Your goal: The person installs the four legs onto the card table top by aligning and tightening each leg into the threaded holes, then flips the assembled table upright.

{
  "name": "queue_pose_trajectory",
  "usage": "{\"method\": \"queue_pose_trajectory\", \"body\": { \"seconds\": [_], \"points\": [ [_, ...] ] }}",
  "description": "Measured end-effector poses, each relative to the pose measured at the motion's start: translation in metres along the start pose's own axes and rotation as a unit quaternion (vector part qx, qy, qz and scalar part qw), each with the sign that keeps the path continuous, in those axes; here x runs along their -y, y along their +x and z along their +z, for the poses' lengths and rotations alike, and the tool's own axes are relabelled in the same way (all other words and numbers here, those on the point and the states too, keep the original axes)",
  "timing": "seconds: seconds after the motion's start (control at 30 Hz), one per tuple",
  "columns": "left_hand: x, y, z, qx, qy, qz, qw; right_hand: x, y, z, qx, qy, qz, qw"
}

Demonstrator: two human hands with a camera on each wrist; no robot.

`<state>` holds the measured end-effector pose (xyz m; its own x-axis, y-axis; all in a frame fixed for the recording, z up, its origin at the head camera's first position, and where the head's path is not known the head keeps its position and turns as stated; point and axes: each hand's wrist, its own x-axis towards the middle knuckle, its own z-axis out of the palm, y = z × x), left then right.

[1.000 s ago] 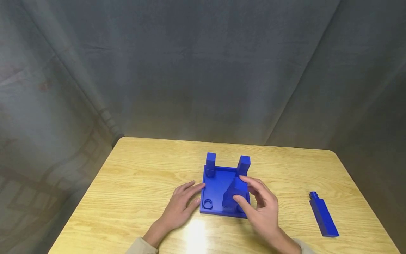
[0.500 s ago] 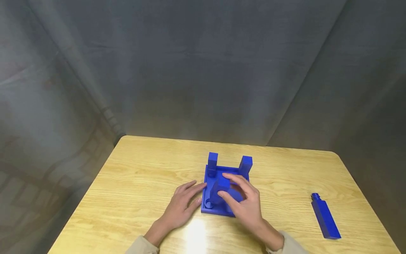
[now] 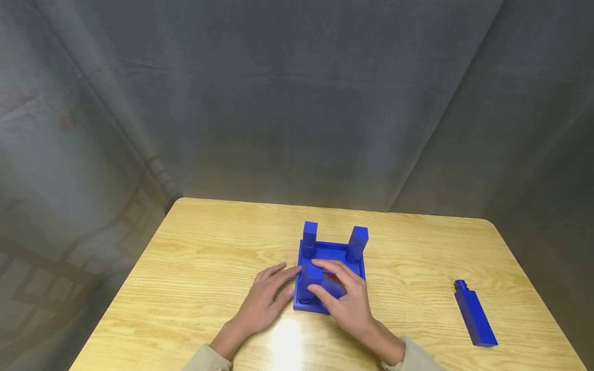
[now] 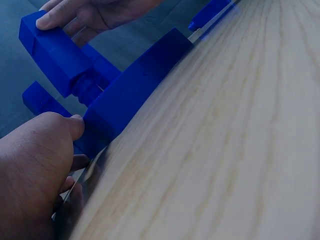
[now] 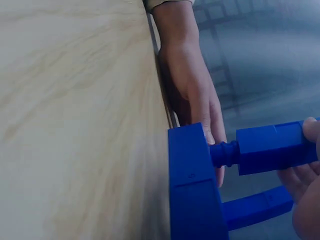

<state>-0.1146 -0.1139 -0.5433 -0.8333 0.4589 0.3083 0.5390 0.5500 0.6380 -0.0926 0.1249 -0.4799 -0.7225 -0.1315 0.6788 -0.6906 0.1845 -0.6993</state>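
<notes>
In the head view, a blue square tray-like base (image 3: 308, 307) lies on the table with its rim up. My right hand (image 3: 350, 301) pinches a blue square post (image 3: 312, 275) near its top, thumb on the near side and fingers on the far side. The post stands over the base's front left corner. Its threaded end (image 5: 223, 154) points down, right at the corner; the ring socket there is hidden behind it. My left hand (image 3: 264, 299) rests on the table, fingers extended, fingertips against the base's left edge. The left wrist view shows its thumb (image 4: 76, 126) at the base's side.
Two similar blue posts stand upright at the base's back corners, one left (image 3: 309, 238) and one right (image 3: 357, 243). Another threaded post (image 3: 475, 318) lies on the wooden table (image 3: 209, 247) to the right. A grey curtain (image 3: 297, 103) hangs behind the table.
My right hand has moved left across the base with the post, from the front right area to the front left corner, and the post has become more upright. My left hand stays in place.
</notes>
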Motion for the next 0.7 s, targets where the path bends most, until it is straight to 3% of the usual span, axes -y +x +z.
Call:
{"method": "queue_pose_trajectory", "body": {
  "seconds": [0.4, 0.7],
  "points": [
    [0.0006, 0.003, 0.0008, 0.002, 0.007, 0.0, 1.0, -0.0043, -0.0028, -0.0007, 0.031, -0.013, 0.046, 0.998],
    [-0.0006, 0.0008, 0.0001, -0.003, 0.001, -0.004, 1.0, -0.0063, -0.0004, -0.004, 0.085, -0.075, 0.041, 0.993]
  ]
}}
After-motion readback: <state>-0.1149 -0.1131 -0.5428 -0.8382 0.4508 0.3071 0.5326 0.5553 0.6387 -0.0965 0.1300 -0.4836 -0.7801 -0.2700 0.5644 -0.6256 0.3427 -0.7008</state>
